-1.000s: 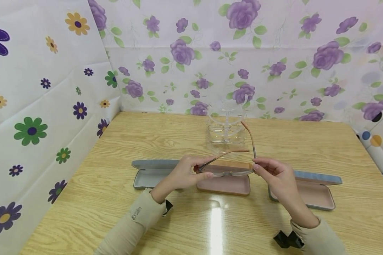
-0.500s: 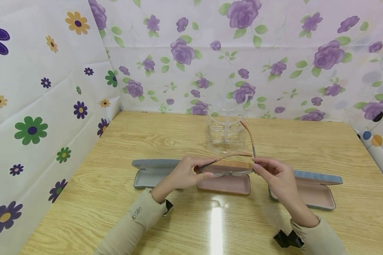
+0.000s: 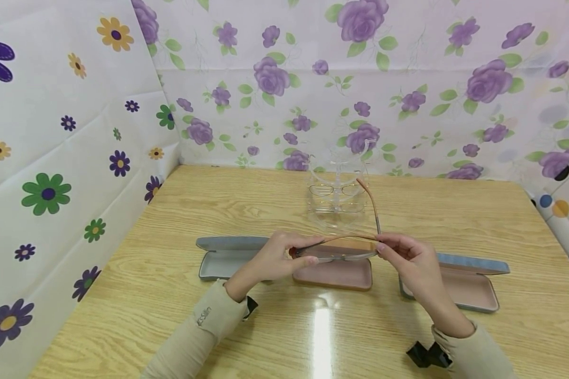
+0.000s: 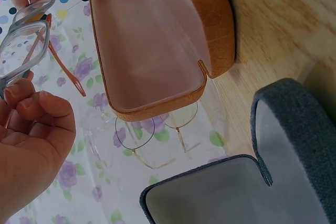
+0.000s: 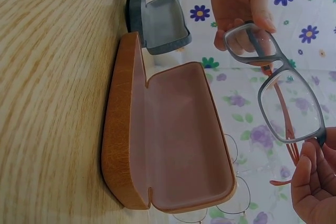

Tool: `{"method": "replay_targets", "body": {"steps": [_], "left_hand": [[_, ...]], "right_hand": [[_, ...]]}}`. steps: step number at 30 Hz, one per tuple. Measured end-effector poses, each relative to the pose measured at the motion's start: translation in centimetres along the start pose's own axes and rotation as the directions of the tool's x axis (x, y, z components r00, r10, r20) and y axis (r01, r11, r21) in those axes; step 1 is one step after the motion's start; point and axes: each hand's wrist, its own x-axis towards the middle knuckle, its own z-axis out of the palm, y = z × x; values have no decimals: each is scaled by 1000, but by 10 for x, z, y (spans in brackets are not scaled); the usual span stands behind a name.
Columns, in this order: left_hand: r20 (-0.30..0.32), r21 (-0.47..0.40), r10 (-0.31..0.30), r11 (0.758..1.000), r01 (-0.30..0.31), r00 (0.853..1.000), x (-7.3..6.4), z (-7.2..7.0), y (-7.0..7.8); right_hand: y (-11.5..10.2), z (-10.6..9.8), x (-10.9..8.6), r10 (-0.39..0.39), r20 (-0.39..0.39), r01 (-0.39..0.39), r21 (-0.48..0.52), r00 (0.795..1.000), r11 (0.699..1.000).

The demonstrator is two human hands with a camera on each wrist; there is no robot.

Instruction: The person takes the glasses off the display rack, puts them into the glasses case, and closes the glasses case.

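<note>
Both hands hold a pair of eyeglasses [image 5: 281, 59] with a grey frame and orange-brown temples, up over the open brown glasses case [image 3: 336, 286]. My left hand [image 3: 280, 256] grips the frame's left end between thumb and fingers. At the right end, near the hinge, my right hand [image 3: 414, 263] pinches the frame. The left temple [image 3: 343, 236] is folded inward across the back of the lenses, its tip reaching the right hand. The right temple [image 3: 372, 202] still points away toward the back. The case's pink lining [image 4: 142, 45] shows with nothing on it.
Open cases flank the brown one: a grey-blue case [image 3: 213, 267] on the left and a blue case [image 3: 476, 289] with pink lining on the right. Behind, a clear display stand [image 3: 336, 221] bears gold wire-rimmed glasses [image 3: 321, 190]. Flowered cloth [image 3: 270, 121] hangs along the table's back.
The left temple has swung inward and down, from pointing toward the back to lying across behind the lenses. Hands, frame and right temple have stayed in place.
</note>
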Motion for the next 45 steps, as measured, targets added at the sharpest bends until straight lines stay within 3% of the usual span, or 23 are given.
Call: {"method": "replay_targets", "body": {"steps": [16,38,45], "left_hand": [[20,-30,41,999,-40,999,0,-1,-1],[66,-59,19,998,-15,998,0,-5,4],[80,-50,40,998,-36,996,0,-6,3]], "right_hand": [[-1,1,0,-6,-2,6,4,1000,1000],[1,2,1,-47,-12,47,-50,999,998],[1,2,1,-44,-17,43,-78,999,996]]}}
